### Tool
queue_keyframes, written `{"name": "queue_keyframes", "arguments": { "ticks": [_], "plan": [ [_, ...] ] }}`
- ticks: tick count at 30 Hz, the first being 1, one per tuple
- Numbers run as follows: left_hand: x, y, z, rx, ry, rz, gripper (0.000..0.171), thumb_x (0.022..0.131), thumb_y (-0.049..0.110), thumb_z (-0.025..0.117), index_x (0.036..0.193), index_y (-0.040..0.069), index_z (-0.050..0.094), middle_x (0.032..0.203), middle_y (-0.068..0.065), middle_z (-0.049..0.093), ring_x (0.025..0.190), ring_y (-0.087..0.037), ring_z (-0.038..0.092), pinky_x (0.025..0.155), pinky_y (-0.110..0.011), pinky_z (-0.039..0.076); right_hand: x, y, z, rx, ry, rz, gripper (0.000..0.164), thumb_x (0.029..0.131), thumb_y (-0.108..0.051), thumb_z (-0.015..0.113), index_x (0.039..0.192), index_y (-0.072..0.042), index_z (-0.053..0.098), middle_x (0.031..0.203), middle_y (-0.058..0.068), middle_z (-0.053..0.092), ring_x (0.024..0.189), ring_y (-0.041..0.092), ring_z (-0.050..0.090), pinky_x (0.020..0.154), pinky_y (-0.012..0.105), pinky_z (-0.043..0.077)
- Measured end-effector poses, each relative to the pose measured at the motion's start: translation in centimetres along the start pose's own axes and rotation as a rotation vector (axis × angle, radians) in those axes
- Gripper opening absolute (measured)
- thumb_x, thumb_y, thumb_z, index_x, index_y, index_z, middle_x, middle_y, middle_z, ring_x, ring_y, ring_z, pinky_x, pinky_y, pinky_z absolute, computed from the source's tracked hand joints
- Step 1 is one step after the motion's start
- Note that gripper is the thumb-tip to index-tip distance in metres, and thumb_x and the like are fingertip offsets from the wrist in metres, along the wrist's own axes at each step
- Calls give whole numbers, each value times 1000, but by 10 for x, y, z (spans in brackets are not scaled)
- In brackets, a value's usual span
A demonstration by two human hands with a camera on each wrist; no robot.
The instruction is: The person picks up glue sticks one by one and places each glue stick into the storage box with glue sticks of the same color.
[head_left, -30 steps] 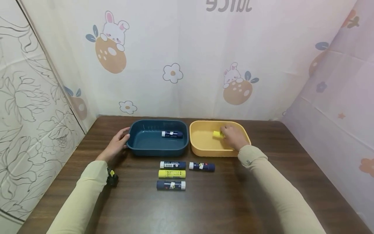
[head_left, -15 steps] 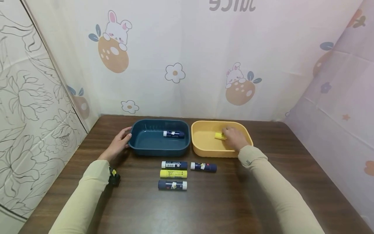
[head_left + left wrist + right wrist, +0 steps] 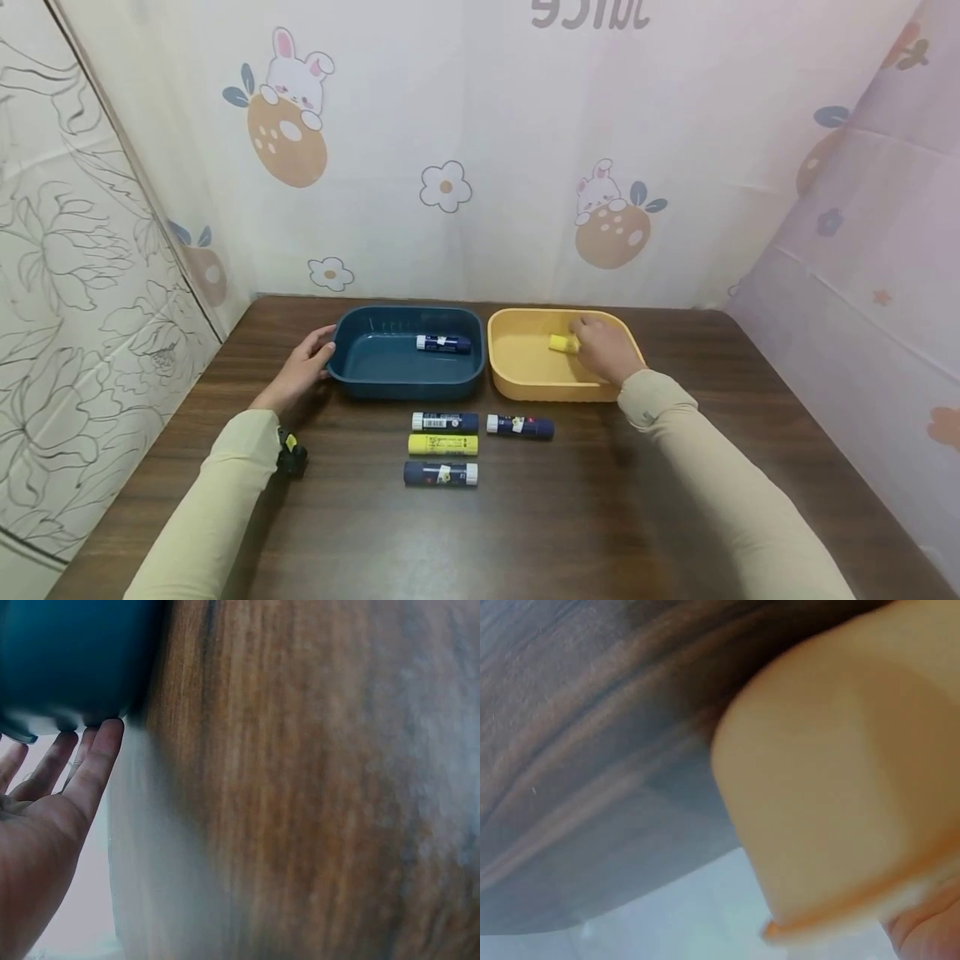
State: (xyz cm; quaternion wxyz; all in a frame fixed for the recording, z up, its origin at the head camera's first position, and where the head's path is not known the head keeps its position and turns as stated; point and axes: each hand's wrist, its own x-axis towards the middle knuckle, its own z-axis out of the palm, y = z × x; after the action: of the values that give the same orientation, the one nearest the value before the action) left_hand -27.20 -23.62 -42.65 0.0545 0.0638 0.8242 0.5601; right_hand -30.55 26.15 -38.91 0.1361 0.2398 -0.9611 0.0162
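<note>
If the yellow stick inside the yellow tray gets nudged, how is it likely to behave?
The yellow stick would probably roll, since its visible part looks cylindrical. The raised walls of the yellow tray would likely keep it in. It seems stiff: no bend shows, though the right hand hides part of it.

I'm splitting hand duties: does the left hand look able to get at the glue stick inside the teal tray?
Probably yes: the left hand must clear the rim of the teal tray, but nothing covers the navy glue stick inside.
</note>
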Motion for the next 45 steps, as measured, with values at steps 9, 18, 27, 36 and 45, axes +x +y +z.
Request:
{"name": "queue_keyframes", "arguments": {
  "ticks": [9, 18, 27, 36, 45],
  "plan": [
    [0, 0, -2, -16, -13, -1, 54, 106, 28, 33, 152, 5, 16, 144, -32, 27, 128, -45, 34, 99, -57, 38, -7, -34, -36, -64, 148, -175, 27, 70, 5, 63, 97, 4, 64, 83, 13, 58, 71, 27, 56, 64, 40, 50],
    [0, -1, -1, -5, -14, -3, 54, 106, 29, 32, 152, 6, 16, 144, -31, 27, 128, -44, 33, 99, -57, 38, -26, -85, -48, 20, 159, -278, 28, 74, 3, 67, 102, 0, 65, 88, 10, 57, 76, 24, 55, 65, 34, 53],
    [0, 0, -1, 0, -11, -8, 54, 106, 29, 32, 152, 6, 16, 145, -32, 26, 128, -45, 33, 99, -57, 38, -34, -118, -41, 8, 52, -302, 27, 80, -4, 70, 106, -6, 68, 91, 5, 60, 79, 16, 54, 72, 27, 53],
    [1, -2, 1, -22, -12, 11, 55, 105, 29, 33, 151, 5, 16, 143, -32, 28, 129, -44, 32, 98, -58, 38, -44, -131, -23, 20, -50, -329, 25, 81, -19, 75, 102, -9, 66, 85, 0, 59, 74, 12, 50, 63, 24, 50],
    [0, -2, 0, -30, -14, 4, 55, 105, 30, 32, 152, 7, 15, 144, -31, 26, 131, -44, 30, 100, -58, 36, -52, -130, -7, 16, -187, -250, 30, 80, -24, 78, 104, -10, 67, 91, 0, 62, 81, 13, 54, 69, 28, 52]
  ]
}}
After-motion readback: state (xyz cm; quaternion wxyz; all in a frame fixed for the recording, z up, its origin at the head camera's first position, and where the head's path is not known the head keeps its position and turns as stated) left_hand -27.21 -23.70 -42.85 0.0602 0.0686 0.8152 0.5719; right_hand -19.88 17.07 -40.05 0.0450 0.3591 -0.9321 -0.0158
